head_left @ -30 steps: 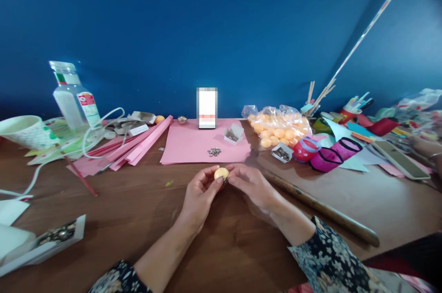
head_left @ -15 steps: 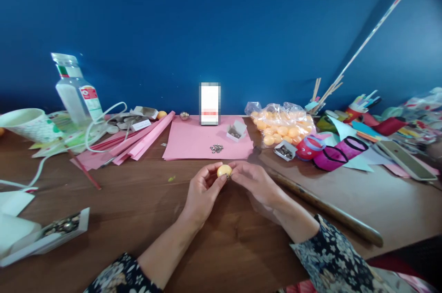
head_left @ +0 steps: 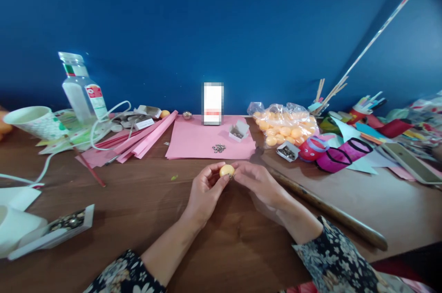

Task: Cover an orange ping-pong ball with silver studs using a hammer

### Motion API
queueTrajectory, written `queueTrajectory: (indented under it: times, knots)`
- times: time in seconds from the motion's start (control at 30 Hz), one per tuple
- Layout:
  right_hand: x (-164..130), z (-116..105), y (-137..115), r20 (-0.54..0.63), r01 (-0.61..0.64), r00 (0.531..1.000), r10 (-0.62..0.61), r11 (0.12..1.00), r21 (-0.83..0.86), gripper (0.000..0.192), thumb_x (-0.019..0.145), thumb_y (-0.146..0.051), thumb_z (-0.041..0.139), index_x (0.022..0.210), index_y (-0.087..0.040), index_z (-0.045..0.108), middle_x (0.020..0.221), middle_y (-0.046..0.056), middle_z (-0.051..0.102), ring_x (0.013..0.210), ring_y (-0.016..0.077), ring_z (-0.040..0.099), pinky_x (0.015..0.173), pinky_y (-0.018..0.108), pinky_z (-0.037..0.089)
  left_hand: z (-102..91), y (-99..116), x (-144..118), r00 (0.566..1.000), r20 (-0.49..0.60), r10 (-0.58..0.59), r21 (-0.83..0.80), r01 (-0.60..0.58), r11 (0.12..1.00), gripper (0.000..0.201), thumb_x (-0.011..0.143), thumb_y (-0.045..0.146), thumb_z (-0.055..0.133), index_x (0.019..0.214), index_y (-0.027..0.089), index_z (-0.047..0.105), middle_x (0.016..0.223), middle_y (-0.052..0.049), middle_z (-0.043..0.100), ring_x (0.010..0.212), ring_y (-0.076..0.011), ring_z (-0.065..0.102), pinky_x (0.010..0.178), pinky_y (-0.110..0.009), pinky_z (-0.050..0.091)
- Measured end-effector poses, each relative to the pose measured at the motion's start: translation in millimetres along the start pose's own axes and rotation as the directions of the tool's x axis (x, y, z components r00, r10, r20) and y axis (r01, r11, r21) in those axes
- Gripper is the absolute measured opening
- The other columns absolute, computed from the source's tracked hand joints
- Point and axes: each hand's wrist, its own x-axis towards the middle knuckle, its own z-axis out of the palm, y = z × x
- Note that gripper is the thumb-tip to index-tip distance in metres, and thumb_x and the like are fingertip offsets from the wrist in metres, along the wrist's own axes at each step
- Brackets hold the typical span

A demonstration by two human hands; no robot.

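A small yellow-orange ball (head_left: 226,171), like a table tennis ball, sits in the fingers of my left hand (head_left: 205,191) above the wooden table. A few tiny metal bits show on its lower right side. My right hand (head_left: 258,184) is at the ball's right side, thumb and fingertips drawn together; what they pinch, if anything, is too small to make out. Just beyond my hands, a pile of small metal pieces (head_left: 218,148), which look like thumbtacks, lies on pink paper (head_left: 193,138). Behind the pile stands an open small white box (head_left: 238,131).
A clear bag of orange balls (head_left: 285,125) and another box of metal pieces (head_left: 287,151) lie right. A long wooden stick (head_left: 331,208) runs beside my right forearm. At left are a bottle (head_left: 81,90), a paper cup (head_left: 34,122) and a white cable (head_left: 91,136).
The whole scene has shifted slightly to the right in view. My left hand keeps the ball, and my right fingertips remain beside it with hardly any movement.
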Motion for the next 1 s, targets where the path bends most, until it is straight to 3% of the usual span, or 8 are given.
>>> queueTrajectory:
  times: [0.4,0.73,1.0]
  knots:
    - [-0.4,-0.3,-1.2,0.014,-0.038,0.999,0.038,0.999,0.011,0.021,0.073,-0.034,0.06,0.067,-0.014,0.06,0.103,0.005,0.059,0.089,0.0172,0.052,0.082,0.03,0.038,-1.5,-0.1,0.3,1.0,0.012,0.029,0.049,-0.03,0.998,0.036,0.067,0.024,0.065,0.102,0.014,0.057,0.105,-0.01,0.063,0.096,-0.0198,0.058,0.088,-0.033,0.044]
    - [0.4,-0.2,1.5,0.003,-0.082,0.997,0.083,0.972,0.22,0.017,0.067,-0.031,0.067,0.069,-0.015,0.061,0.1,0.005,0.063,0.096,0.0183,0.054,0.087,0.032,0.038,0.3,4.0,-0.1,0.996,0.016,0.086,0.116,-0.087,0.989,0.037,0.066,0.022,0.065,0.102,0.013,0.058,0.106,-0.011,0.063,0.1,-0.0213,0.057,0.09,-0.034,0.042]
    - [-0.5,1.7,1.5,-0.042,-0.09,0.994,0.1,0.976,0.199,0.019,0.065,-0.032,0.068,0.068,-0.015,0.059,0.097,0.005,0.064,0.095,0.0196,0.056,0.086,0.033,0.041,2.5,6.5,-1.6,0.996,0.007,0.093,0.103,-0.093,0.99,0.036,0.065,0.021,0.065,0.1,0.014,0.061,0.106,-0.01,0.064,0.1,-0.0217,0.057,0.09,-0.033,0.041]
